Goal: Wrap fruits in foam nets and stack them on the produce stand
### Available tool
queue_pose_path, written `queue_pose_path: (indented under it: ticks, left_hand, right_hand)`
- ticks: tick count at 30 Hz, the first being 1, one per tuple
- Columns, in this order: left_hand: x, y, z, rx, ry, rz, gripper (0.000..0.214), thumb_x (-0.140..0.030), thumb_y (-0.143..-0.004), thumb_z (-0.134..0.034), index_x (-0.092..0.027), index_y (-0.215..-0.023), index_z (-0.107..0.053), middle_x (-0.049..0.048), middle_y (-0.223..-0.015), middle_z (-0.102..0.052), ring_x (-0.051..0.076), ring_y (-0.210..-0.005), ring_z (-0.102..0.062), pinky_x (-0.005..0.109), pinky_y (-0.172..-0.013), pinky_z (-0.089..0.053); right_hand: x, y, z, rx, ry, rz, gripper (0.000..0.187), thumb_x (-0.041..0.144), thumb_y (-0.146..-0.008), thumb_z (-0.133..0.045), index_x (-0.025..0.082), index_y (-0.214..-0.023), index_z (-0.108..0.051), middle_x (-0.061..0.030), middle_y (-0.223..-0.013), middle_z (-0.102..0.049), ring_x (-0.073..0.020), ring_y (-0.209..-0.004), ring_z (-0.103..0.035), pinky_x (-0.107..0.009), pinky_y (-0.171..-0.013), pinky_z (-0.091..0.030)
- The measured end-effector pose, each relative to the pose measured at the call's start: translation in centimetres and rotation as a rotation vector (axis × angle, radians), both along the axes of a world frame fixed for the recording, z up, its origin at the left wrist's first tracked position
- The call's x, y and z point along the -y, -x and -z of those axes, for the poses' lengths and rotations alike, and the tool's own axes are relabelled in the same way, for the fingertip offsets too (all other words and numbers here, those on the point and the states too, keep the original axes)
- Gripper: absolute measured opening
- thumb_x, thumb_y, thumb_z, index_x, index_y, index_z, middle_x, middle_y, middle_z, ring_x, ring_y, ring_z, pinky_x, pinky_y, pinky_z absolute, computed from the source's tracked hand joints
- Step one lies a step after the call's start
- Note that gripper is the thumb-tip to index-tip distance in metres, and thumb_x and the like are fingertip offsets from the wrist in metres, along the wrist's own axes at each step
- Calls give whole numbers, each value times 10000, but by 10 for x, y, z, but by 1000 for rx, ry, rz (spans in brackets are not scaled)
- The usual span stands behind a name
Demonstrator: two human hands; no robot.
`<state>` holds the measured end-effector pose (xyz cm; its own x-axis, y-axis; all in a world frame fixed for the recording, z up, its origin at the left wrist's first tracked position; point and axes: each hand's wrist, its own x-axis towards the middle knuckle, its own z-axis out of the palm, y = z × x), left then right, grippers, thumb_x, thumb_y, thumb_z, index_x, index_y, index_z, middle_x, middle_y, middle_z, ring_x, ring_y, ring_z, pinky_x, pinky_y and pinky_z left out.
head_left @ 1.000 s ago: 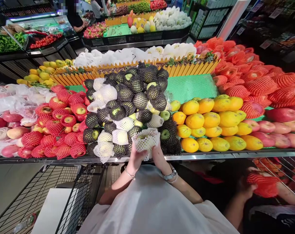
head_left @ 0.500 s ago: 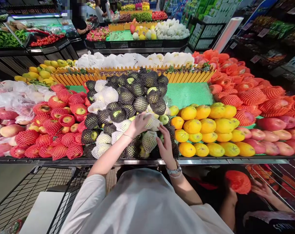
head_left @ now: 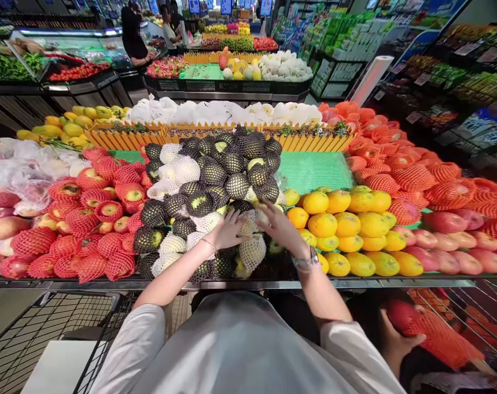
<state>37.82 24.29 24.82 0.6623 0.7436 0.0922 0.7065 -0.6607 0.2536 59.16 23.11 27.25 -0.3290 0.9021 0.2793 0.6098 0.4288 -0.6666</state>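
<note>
My left hand (head_left: 229, 231) has its fingers spread, palm down over a heap of yellow-green fruit in foam nets. My right hand (head_left: 282, 225) reaches in from the right with its fingers stretched out. Between the two hands lies a white-netted fruit (head_left: 252, 223), which the right fingertips touch or nearly touch. Just in front of it, near the shelf's front edge, another white-netted fruit (head_left: 253, 251) leans on the pile. Black-netted fruit (head_left: 237, 186) is heaped behind the hands. What lies beneath my palms is hidden.
Red-netted apples (head_left: 84, 216) are on the left and yellow-orange fruit (head_left: 347, 224) on the right. An orange picket fence (head_left: 314, 143) borders the back. Below the metal edge (head_left: 355, 283) stands a cart (head_left: 88, 306). Another person's hand (head_left: 400, 336) holds a red fruit at lower right.
My hands have moved apart: the left has drawn back and spread off the white-netted fruit, the right has shifted up and forward. The other person's red fruit is now partly out of its net.
</note>
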Motion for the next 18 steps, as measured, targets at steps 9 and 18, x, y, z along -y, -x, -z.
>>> queue_pose_path:
  ticks: [9,18]
  left_hand:
    - [-24,69,-33,9,-253,-585,589,-445,-858,-609,-128,-1344,-512,238,-1380,-497,443,-1258,-447,648,-1045,-318]
    - [-35,95,-15,90,-138,-470,745,-499,-833,-626,-102,-1417,-391,208,-1289,-500,352,-1193,-486,473,-1015,-415]
  right_hand:
    - [-147,8,-12,292,11,191,476,365,-863,-612,138,-1279,-563,-205,-1257,-538,-365,-1108,-558,-562,-992,-404]
    - [-62,-10,28,276,-108,-165,402,355,-889,-587,223,-1268,-604,-155,-1209,-611,-313,-1084,-560,-528,-988,-426]
